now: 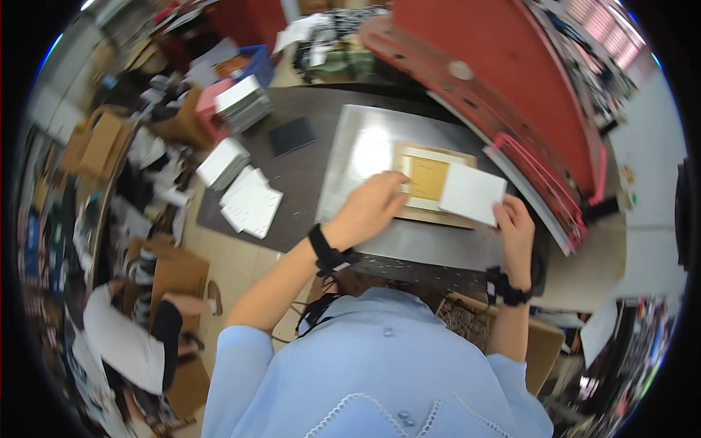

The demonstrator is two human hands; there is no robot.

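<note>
In my right hand (515, 223) a blank white card (473, 193) is pinched at its right edge. It hangs over the right part of a wooden-edged frame (437, 216) with a yellow-gold panel (428, 179) inside, partly hiding it. The frame lies on a shiny metal plate (358, 139) on the dark table. My left hand (371, 208) rests at the frame's left edge, thumb and forefinger apart and touching or nearly touching the rim. Both wrists wear black straps.
A large red hinged press lid (496, 80) rises behind and right of the plate. On the table's left are white card stacks (223, 164), fanned cards (252, 203) and a dark square sheet (293, 136). A person in white (128, 336) bends near cardboard boxes at lower left.
</note>
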